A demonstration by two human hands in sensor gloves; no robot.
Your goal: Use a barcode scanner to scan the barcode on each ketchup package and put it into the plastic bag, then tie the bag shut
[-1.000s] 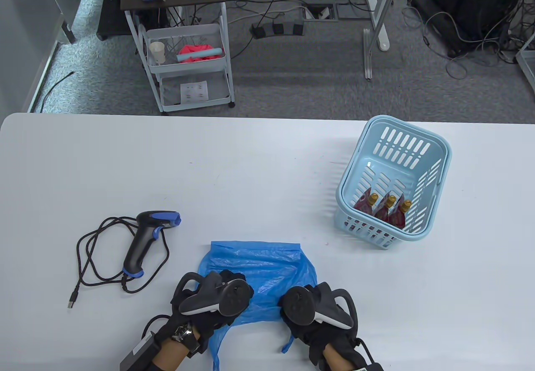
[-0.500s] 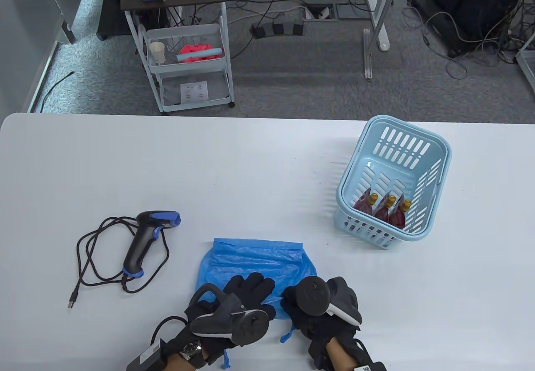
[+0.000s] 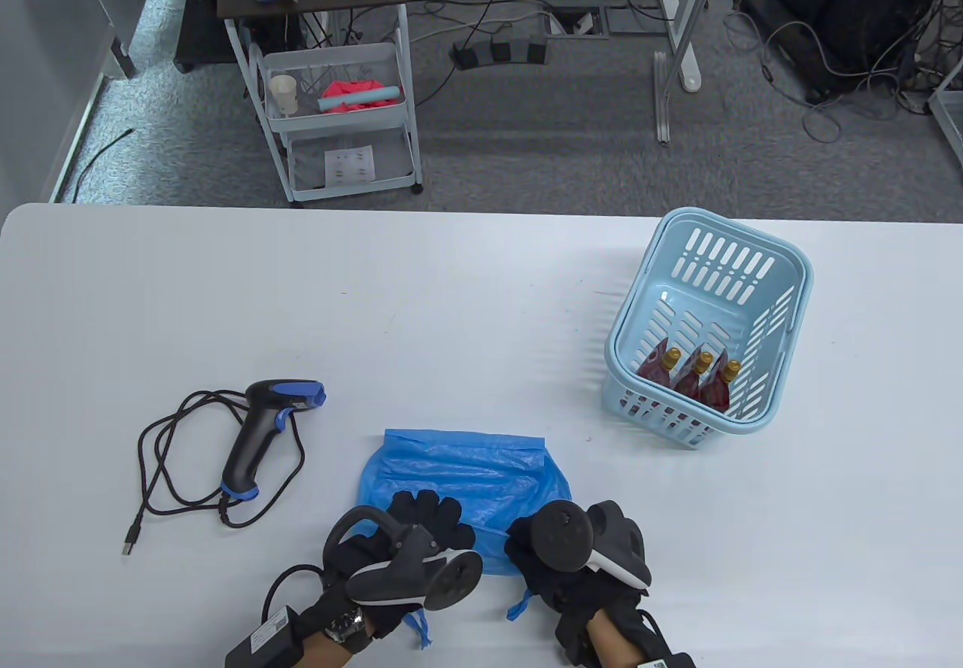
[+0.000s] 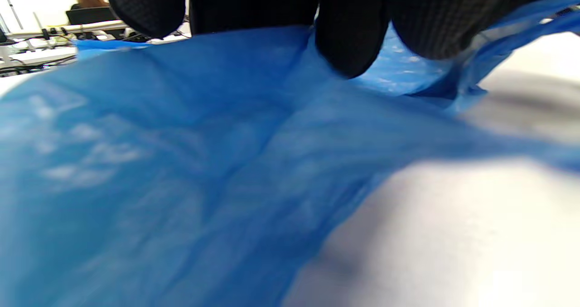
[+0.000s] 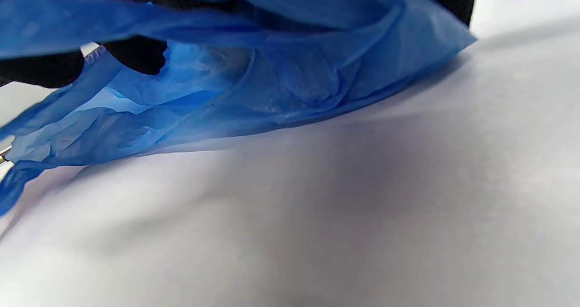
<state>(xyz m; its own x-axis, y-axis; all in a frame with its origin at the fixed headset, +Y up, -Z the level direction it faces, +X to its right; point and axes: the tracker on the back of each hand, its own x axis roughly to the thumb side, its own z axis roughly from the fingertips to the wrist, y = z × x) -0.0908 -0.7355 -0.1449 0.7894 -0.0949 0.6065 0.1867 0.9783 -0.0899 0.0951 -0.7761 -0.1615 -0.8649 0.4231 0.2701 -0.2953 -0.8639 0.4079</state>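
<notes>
both gloved hands are pinching the thin, crinkly blue plastic bag — left hand at its near edge, right hand gripping beside it — film lying flat, rumpled.

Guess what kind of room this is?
Probably an office or lab used for data recording, not a shop: a white table on grey carpet, a power strip with loose cables across the floor, and a rolling utility cart behind it.

Scanner left of bag; basket far right.
</notes>
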